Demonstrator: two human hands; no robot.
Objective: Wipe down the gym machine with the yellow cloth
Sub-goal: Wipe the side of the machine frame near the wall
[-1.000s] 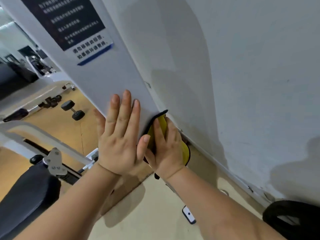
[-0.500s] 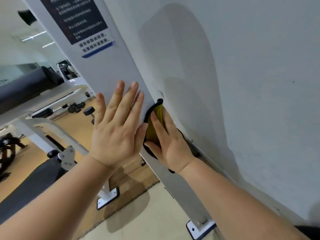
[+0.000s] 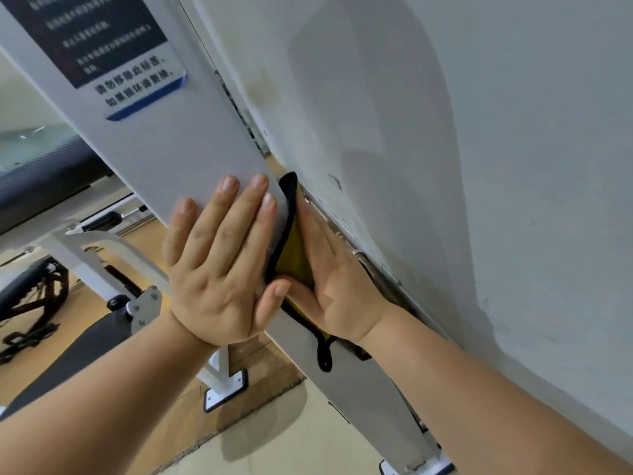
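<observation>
While the white wall (image 3: 479,166) is filling the right side of the view, the gym machine's broad white upright (image 3: 191,145) is slanting across it, standing just beside the wall and bearing a dark label (image 3: 102,46) near the top. Black padded parts (image 3: 44,180) are showing at the left over a tan floor (image 3: 267,440). The left hand (image 3: 219,269) is lying flat on the upright's face, fingers spread and holding nothing. The right hand (image 3: 329,279) is pressing flat along the upright's side edge, fingers straight, pinning the yellow cloth (image 3: 293,258) against it; the cloth's black trim is peeking out above the fingertips and below the wrist.
</observation>
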